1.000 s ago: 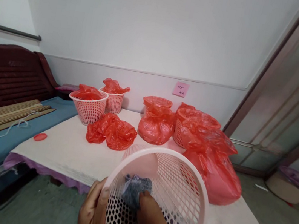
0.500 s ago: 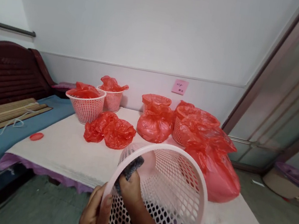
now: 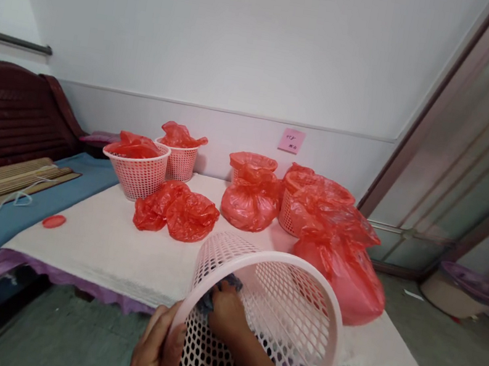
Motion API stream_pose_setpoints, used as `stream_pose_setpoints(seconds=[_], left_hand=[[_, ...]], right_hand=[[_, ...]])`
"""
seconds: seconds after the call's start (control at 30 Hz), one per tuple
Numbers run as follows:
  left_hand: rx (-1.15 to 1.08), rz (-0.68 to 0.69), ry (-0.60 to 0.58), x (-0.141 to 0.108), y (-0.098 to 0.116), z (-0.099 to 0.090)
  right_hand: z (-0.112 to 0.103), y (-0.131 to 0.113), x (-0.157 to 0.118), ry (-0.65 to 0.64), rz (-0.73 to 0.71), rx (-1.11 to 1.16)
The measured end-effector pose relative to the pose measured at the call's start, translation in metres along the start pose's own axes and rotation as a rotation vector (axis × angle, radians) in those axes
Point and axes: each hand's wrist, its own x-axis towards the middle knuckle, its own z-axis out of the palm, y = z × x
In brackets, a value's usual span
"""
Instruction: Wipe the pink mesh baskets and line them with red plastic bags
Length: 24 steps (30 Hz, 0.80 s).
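A pale pink plastic basket (image 3: pixel 300 298) with a perforated wall is tipped on its side, its mouth facing me. My left hand (image 3: pixel 156 346) grips the rim on the left, thumb inside and fingers outside. Reaching into the basket, my right hand (image 3: pixel 225 311) is closed on a dark grey-blue cloth (image 3: pixel 209 297) and presses it against the left inner wall. Part of the cloth is hidden by the rim and the hand. Behind the basket lie crumpled red plastic bags (image 3: pixel 192 217) and a full red bag (image 3: pixel 350 282) on the table.
On the white-covered table (image 3: pixel 101 253) stand pink baskets (image 3: pixel 140 175) with red bags in them, a knotted red bag (image 3: pixel 250 206) and a red disc (image 3: pixel 53 221). A bed with a blue cover (image 3: pixel 100 174) adjoins at left; a lined bin (image 3: pixel 455 296) is at right.
My right hand with the cloth has shifted slightly right and down along the inner wall. The basket's mouth has tilted down a little. My left hand keeps its hold on the rim.
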Motion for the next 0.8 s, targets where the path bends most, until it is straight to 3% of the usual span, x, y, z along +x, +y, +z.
stream_pose_setpoints(seconds=[0.2, 0.33, 0.53, 0.67, 0.8], left_hand=[[0.064, 0.075, -0.004, 0.007, 0.007, 0.002], [0.113, 0.106, 0.015, 0.012, 0.010, -0.001], [0.127, 0.156, -0.007, 0.005, 0.003, 0.002], [0.128, 0.183, -0.005, 0.008, 0.004, 0.002], [0.160, 0.182, -0.016, 0.022, 0.002, -0.006]], right_hand=[[-0.003, -0.012, -0.011, -0.076, -0.103, 0.032], [-0.015, 0.008, -0.014, -0.164, -0.028, -0.086], [-0.025, 0.034, -0.016, -0.160, 0.055, -0.080], [-0.030, 0.009, -0.031, -0.161, -0.039, 0.152], [-0.045, -0.029, -0.068, -0.122, -0.212, 0.424]])
